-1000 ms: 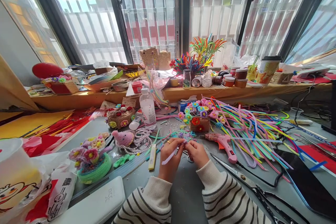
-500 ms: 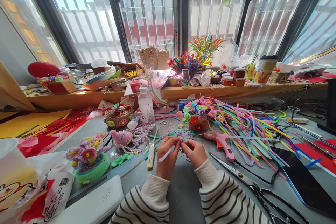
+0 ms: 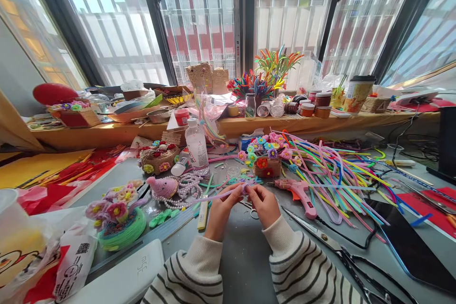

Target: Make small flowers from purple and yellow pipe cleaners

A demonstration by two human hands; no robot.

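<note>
1. The left hand [image 3: 220, 213] and right hand [image 3: 264, 206] pinch a fuzzy purple strip [image 3: 219, 195] over the tabletop [image 3: 240, 266], in from its back edge.
2. Small, soft pinches should keep the curl neat; hard pulls might bend it.

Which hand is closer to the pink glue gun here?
Right. The right hand is by the nozzle end of the pink glue gun; the left hand is farther off, to the left of the right hand.

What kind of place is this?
Probably a craft room or home craft corner: loose pipe cleaners, a pink glue gun and large scissors on the worktop.
</note>
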